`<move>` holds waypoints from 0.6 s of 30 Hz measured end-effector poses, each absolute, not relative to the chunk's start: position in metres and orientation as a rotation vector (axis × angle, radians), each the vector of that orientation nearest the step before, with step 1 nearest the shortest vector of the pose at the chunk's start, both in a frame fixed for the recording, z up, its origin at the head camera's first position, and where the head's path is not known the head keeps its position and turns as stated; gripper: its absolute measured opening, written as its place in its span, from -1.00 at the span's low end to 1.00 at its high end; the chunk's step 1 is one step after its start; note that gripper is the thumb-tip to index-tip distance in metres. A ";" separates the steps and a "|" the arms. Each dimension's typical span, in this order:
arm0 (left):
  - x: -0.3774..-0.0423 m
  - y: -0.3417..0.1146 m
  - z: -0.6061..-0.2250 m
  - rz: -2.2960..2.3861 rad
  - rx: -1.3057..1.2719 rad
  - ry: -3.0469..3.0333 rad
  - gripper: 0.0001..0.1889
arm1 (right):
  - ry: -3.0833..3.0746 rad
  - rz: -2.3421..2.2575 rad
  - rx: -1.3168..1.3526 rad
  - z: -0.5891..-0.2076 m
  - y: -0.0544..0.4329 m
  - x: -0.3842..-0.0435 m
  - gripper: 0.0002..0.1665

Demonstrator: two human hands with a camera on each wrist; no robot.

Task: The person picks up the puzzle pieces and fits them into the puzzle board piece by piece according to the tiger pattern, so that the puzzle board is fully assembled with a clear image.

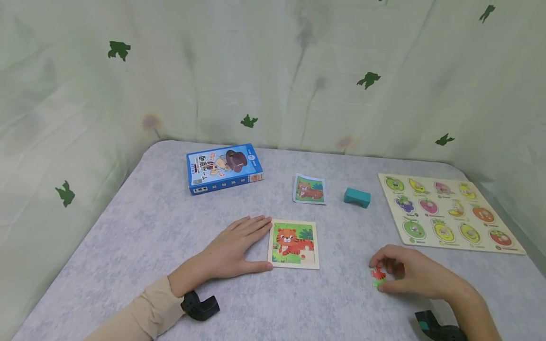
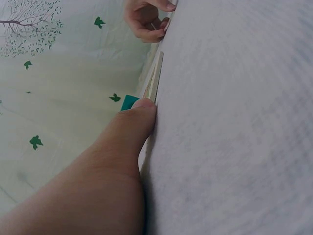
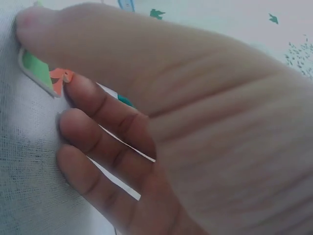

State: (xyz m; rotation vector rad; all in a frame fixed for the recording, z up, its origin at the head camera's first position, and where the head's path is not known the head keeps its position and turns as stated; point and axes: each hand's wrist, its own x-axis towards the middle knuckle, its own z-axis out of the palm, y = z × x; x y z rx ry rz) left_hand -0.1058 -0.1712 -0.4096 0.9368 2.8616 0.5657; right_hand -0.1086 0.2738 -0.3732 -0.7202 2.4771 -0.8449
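A small square jigsaw puzzle [image 1: 284,258] with a tiger picture lies in the middle of the table, a bare wood gap at its lower right. My left hand [image 1: 232,248] rests flat at its left edge, fingers straight, thumb and fingertips touching the frame. To the right, my right hand [image 1: 415,272] pinches an orange and green puzzle piece [image 1: 377,276] between thumb and index finger, low over the tabletop. In the right wrist view the thumb hides part of that puzzle piece [image 3: 36,68]. Behind the puzzle lies a matching tiger picture card [image 1: 310,189].
A blue game box [image 1: 225,170] lies at the back left. Right of the card stands a teal block [image 1: 357,197]. A wooden fruit puzzle board [image 1: 435,201] covers the right side of the table. A pale curtain [image 1: 273,71] hangs behind the table's back edge.
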 end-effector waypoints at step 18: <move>-0.106 -0.171 -0.410 0.552 0.946 2.870 0.06 | 2.514 -0.818 -0.698 -0.373 0.279 -0.108 -0.59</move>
